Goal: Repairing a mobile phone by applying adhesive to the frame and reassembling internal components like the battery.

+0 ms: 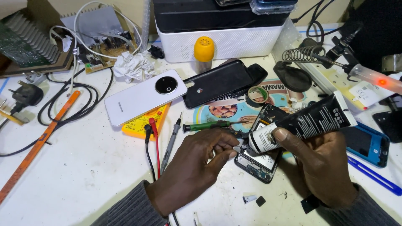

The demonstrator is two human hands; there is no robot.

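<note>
Two grey knitted sleeves come in at the lower edge, and from them the left hand [197,165] pinches its fingers shut at the nozzle of a black-and-white squeeze tube [301,123], which the right hand [320,165] grips around its body, tilted up to the right. Just beneath the nozzle lies an opened black phone with bare circuit board [257,161] on the white table [83,167] (a green-handled screwdriver [206,125] rests just beyond the left hand). Farther back lie a white phone back cover with round camera ring [144,97], a black phone case [220,82] and a yellow-capped bottle [204,53].
</note>
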